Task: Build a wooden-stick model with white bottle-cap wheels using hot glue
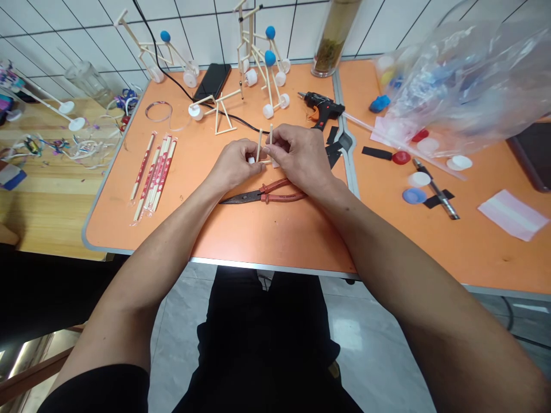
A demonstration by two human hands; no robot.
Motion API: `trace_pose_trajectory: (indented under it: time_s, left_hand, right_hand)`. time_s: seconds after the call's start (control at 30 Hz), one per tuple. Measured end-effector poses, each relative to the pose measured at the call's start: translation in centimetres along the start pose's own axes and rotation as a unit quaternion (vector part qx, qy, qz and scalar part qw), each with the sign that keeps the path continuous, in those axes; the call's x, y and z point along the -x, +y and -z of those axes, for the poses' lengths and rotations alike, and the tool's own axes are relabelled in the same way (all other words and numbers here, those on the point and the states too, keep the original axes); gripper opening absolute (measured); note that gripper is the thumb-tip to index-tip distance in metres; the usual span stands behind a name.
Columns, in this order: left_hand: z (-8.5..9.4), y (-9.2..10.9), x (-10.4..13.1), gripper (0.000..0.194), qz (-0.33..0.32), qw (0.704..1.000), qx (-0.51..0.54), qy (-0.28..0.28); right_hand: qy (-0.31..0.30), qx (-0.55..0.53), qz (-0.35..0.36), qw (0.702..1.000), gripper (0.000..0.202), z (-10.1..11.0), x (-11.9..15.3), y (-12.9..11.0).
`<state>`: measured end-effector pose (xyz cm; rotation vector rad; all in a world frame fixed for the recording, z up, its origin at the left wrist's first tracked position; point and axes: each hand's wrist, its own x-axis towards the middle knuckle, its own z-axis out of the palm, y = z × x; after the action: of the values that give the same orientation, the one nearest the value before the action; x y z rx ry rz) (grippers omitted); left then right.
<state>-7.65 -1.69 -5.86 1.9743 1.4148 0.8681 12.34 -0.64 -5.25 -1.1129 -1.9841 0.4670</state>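
My left hand [236,165] and my right hand [302,156] meet above the middle of the orange table. The left one is closed around a small assembly of pale wooden sticks [259,146], with a white piece partly showing by the fingers. In my right hand, thumb and fingers pinch a short upright stick [271,135] beside it; whether the two sticks are joined is hidden by the fingers. Long-nose pliers [275,192] with red handles lie just below both hands. Behind them stands a stick frame [221,115] with a white wheel.
Wrapped chopsticks [157,172] lie at left. Stick models with blue balls [270,58], a phone [213,82] and a glass jar [329,51] stand at the back. A glue gun [322,108], pen [437,189], bottle caps [401,158] and a plastic bag [477,86] are at right.
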Motion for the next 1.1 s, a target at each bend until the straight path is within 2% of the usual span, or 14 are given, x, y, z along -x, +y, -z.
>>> trace_pose_trajectory:
  time_s: [0.17, 0.4, 0.63, 0.8, 0.97, 1.1]
  left_hand:
    - [-0.5, 0.4, -0.3, 0.016, 0.01, 0.999, -0.049, 0.018]
    - [-1.0, -0.1, -0.5, 0.017, 0.007, 0.998, -0.055, 0.032]
    - [-1.1, -0.1, -0.4, 0.015, 0.008, 0.998, -0.05, 0.036]
    - [-0.5, 0.3, -0.1, 0.005, 0.004, 0.999, -0.028, 0.022]
    - [0.5, 0.1, 0.4, 0.021, -0.008, 1.0, 0.018, 0.001]
    - [1.8, 0.4, 0.5, 0.04, -0.012, 0.998, 0.043, -0.038]
  right_hand:
    - [-0.004, 0.007, -0.003, 1.0, 0.024, 0.1, 0.0, -0.1]
    - [0.001, -0.006, -0.003, 1.0, 0.024, 0.0, 0.1, 0.0]
    - [0.021, -0.032, -0.011, 0.999, 0.042, 0.1, 0.0, -0.4]
    - [0.031, -0.137, -0.057, 0.988, 0.053, 0.3, -0.5, -0.1]
    - [0.028, -0.241, -0.116, 0.963, 0.054, 0.6, -0.9, 0.8]
    - [0.033, -0.318, -0.182, 0.93, 0.05, 0.9, -1.0, 0.7]
